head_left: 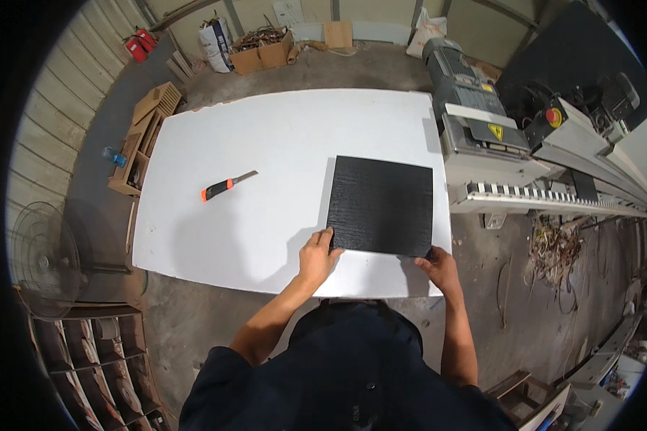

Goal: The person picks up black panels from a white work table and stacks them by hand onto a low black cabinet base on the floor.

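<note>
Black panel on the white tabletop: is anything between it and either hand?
Nothing visible: the left hand and right hand hold the black panel at its near corners. The knife lies well apart, left.

We see a pale ribbed wall (68,108) at the left, grey floor (187,312), a round caged fan (44,261) and, nearer us, a dark compartmented shelf (86,314)

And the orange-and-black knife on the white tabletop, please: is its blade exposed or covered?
Exposed: the narrow blade extends bare beyond the handle.
</note>
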Available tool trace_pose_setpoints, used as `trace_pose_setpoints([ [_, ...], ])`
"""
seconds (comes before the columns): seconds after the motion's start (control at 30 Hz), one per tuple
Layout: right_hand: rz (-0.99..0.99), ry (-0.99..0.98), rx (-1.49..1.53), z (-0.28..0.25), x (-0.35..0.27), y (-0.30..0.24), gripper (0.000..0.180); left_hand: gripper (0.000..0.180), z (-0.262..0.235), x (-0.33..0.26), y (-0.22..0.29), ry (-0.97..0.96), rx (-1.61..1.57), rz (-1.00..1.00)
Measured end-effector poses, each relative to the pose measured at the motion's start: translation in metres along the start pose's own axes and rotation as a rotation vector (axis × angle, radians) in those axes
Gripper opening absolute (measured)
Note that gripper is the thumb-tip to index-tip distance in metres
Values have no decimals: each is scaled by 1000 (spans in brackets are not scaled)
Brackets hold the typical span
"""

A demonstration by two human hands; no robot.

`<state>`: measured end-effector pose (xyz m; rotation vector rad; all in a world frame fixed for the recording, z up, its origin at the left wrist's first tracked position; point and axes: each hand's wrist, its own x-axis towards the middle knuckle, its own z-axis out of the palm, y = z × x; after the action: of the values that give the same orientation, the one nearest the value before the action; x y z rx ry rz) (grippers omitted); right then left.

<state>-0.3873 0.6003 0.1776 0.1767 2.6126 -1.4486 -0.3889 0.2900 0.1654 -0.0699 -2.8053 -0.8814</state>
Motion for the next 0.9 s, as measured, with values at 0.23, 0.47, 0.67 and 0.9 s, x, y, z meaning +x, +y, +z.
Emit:
trace_pose_setpoints([
  [0.23,76,179,-72,9,18,21,36,57,-2,3,-3,-79,2,-17],
  [0.47,73,155,210,10,27,52,38,72,-7,19,5,-158,-366,-164],
  [0.67,170,130,78,13,35,18,39,61,16,37,-25,-256,-837,-406],
  [0.9,267,87,106,6,36,27,36,55,11,33,-14,-198,-799,-536],
])
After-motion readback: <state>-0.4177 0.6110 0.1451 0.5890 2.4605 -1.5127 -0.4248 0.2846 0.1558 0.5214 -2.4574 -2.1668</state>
